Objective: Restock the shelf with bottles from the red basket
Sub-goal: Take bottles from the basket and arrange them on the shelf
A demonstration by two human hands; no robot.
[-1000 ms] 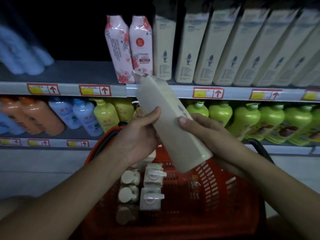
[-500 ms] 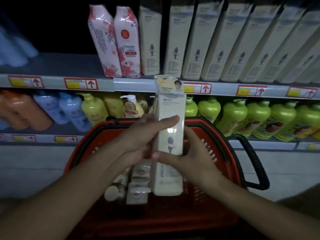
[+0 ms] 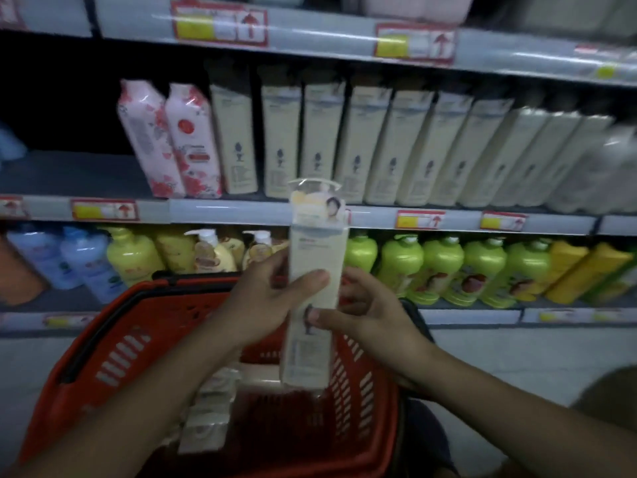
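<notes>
A tall cream pump bottle [image 3: 312,263] stands upright between my hands, above the red basket [image 3: 113,343]. My left hand [image 3: 265,301] grips its left side, thumb across the front. My right hand [image 3: 365,312] holds the right side, thumb pressed on the label. More cream pump bottles [image 3: 210,408] lie in the basket's left part. On the middle shelf [image 3: 86,174] stands a row of matching cream bottles [image 3: 358,146], level with the top of the held one.
Two pink floral bottles [image 3: 172,143] stand left of the cream row, with dark bare shelf further left. Below are blue, yellow and green bottles [image 3: 444,267]. Red price tags [image 3: 418,220] line the shelf edges. A pale floor shows at the right.
The bottle went from tilted to upright and rose with both hands. The view lifted, so the upper shelf edge now shows and the basket sits lower.
</notes>
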